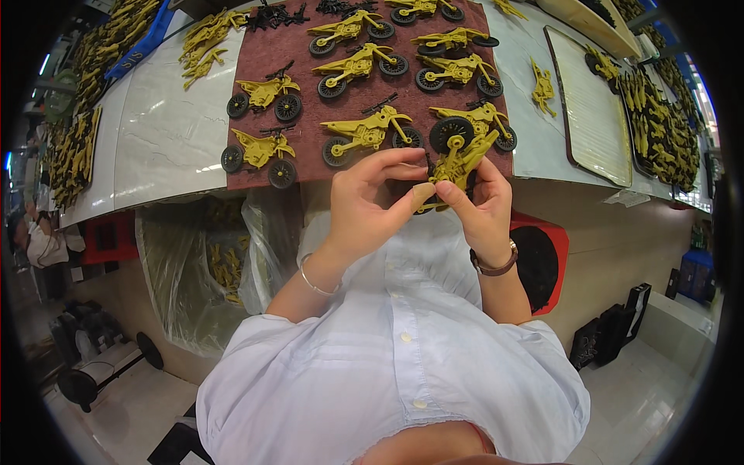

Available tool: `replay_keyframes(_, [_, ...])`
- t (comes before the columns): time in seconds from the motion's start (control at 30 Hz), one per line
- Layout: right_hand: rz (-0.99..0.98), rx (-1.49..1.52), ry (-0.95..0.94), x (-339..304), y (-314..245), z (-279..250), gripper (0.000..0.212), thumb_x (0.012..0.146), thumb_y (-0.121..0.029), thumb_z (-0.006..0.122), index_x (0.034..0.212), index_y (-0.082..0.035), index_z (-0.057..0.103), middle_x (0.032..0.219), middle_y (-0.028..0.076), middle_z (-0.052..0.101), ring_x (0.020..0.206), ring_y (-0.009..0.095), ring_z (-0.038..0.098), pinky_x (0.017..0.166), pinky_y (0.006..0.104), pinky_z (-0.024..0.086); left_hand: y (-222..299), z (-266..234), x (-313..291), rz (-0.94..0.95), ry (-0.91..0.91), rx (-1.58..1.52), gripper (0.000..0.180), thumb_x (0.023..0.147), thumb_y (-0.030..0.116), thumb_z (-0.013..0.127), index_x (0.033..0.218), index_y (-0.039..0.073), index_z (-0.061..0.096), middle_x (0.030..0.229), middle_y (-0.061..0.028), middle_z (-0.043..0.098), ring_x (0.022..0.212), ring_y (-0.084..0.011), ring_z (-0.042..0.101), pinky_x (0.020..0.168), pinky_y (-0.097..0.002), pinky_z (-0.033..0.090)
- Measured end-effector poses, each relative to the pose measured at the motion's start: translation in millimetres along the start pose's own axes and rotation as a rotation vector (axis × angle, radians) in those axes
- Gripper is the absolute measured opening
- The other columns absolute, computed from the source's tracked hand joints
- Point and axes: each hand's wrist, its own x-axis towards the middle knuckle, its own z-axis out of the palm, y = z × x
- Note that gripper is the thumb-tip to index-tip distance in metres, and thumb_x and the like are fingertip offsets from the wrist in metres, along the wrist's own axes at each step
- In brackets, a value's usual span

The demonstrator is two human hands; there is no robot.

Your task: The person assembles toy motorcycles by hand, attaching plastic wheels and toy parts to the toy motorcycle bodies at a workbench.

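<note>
Just above the near edge of the red cloth, a yellow toy motorcycle (460,161) is held tilted, one black wheel pointing up and away. My right hand (488,209) grips its body from the right, thumb against the near side. From the left, my left hand (360,203) curls its fingers and thumb around the toy's left side; the thumb tip has a tan covering. What lies between those left fingertips is partly hidden. Beyond my hands stand several yellow toy motorcycles (368,132) with black wheels, lined up on the cloth (302,77).
Loose yellow bodies (208,39) lie left of the cloth, one yellow part (542,89) to its right. A pale tray (597,116) sits farther right beside piled yellow parts (663,124). Under the table are a plastic-lined container (178,263) and a red bin (558,256).
</note>
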Motion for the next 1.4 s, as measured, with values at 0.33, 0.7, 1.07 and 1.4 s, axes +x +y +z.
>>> replay_keyframes(0.33, [-0.029,-0.035,0.005,-0.5,-1.9,1.8,0.033,0.079,-0.004,0.068,0.109,0.004,0.055,0.100,0.005,0.061,0.087,0.008,0.055,0.074,0.0216,0.046,-2.4,0.8,2.7,-0.002,0.010,-0.030,0.033,0.076,-0.003,0.067,0.108,-0.003,0.058,0.090,-0.0101,0.067,0.088,-0.0129,0.063,0.078,-0.0244,0.049])
replay_keyframes(0.7, [-0.058,-0.069,0.041,-5.3,8.8,4.9,0.028,0.083,-0.008,0.066,0.106,0.004,0.057,0.096,0.004,0.063,0.086,0.007,0.055,0.077,0.0217,0.044,-4.2,0.5,3.0,0.027,-0.019,0.037,0.030,0.077,-0.003,0.066,0.106,-0.003,0.058,0.093,-0.0088,0.066,0.087,-0.0124,0.063,0.078,-0.0244,0.049])
replay_keyframes(1.07, [-0.004,-0.043,-0.009,-2.3,6.9,3.5,0.031,0.081,-0.007,0.068,0.108,0.004,0.057,0.096,0.004,0.063,0.085,0.008,0.056,0.076,0.0233,0.045,-1.8,-12.2,13.7,-0.041,-0.104,-0.108,0.034,0.076,0.001,0.069,0.108,-0.001,0.058,0.100,-0.0066,0.061,0.092,-0.0125,0.060,0.079,-0.0248,0.049])
replay_keyframes(1.4, [-0.107,-0.230,-0.133,-3.8,0.0,5.6,0.046,0.070,-0.005,0.076,0.111,0.001,0.056,0.102,0.007,0.063,0.091,0.013,0.060,0.078,0.0262,0.048,0.0,-13.7,13.7,-0.168,-0.118,-0.377,0.027,0.078,0.001,0.066,0.104,-0.003,0.061,0.103,-0.0101,0.062,0.095,-0.0157,0.058,0.087,-0.0313,0.045])
